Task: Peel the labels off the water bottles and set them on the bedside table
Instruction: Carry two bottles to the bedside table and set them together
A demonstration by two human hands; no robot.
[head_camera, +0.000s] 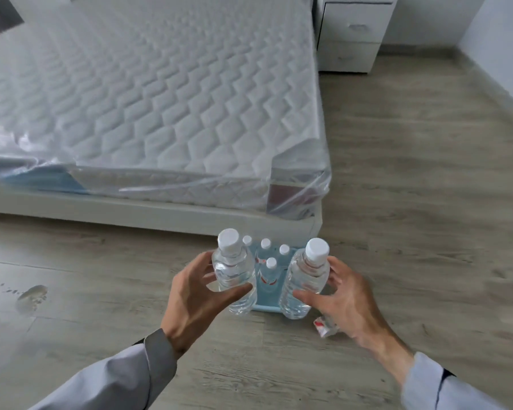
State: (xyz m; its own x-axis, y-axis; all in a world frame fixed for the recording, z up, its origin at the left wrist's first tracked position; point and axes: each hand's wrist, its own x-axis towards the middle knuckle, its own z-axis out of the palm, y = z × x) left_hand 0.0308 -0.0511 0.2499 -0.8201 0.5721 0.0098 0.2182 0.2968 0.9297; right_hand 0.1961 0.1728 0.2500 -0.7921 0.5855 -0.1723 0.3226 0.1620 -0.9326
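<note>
My left hand (pixel 190 297) grips a clear, label-free water bottle (pixel 233 270) with a white cap, held upright above the floor. My right hand (pixel 347 300) holds a second bare bottle (pixel 304 279) the same way, tilted slightly. Between and behind them stands a pack of several bottles (pixel 267 270) with white caps and blue-red labels, on the floor near the bed corner. A crumpled peeled label (pixel 323 325) lies on the floor under my right hand. The white bedside table (pixel 353 31) stands far off at the top right.
A bed with a quilted mattress in plastic wrap (pixel 160 99) fills the upper left. Grey wood-look floor (pixel 427 173) runs along the bed's right side toward the bedside table. A smudge (pixel 31 297) marks the floor at left.
</note>
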